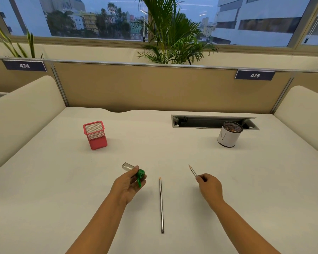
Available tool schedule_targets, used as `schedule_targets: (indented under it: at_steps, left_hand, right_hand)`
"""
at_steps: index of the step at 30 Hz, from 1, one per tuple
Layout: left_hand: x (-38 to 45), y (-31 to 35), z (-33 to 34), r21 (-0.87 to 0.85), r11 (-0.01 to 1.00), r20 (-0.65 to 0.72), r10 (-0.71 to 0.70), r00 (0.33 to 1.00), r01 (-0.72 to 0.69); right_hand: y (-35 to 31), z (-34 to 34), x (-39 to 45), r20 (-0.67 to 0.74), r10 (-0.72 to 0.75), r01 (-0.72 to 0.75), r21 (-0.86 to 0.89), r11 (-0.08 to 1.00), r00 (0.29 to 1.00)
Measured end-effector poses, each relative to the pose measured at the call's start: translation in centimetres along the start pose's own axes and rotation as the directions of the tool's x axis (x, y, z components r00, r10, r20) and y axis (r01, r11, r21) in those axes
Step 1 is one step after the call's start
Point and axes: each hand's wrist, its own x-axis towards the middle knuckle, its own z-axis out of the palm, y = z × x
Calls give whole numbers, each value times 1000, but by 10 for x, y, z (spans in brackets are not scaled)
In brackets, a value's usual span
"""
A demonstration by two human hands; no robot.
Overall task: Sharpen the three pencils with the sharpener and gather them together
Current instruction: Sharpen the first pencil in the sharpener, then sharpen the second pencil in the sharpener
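My left hand point(129, 184) grips a sharpener point(136, 174) with a green head and a clear tube that sticks out up and to the left. My right hand point(210, 186) pinches a grey pencil point(192, 170) whose sharp tip points up and left, raised above the desk. A second grey pencil point(161, 204) lies on the white desk point(62, 180) between my hands, its sharp tip pointing away from me. No third pencil shows.
A red mesh holder point(95, 135) stands at the back left. A white cup with a dark mesh rim point(229, 134) stands at the back right, beside an open cable slot point(209, 122). Padded dividers flank the desk on both sides.
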Motion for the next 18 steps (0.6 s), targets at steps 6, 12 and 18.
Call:
schedule_targets:
  at_steps: [6,12,18]
  left_hand:
    - [-2,-5,-3,-1,1000,-19,-10,1000,9]
    - [1,-6,-8,15,1000,-26,-11,1000,12]
    - [2,-6,-7,21,1000,-25,-6,1000,7]
  right_hand:
    - [20,3,14,-91,-44,28,-166,986,995]
    - [30,8,13,-40,-202,177,-340,924,979]
    - [36,10,13,-63,-243,204,-365,908,968]
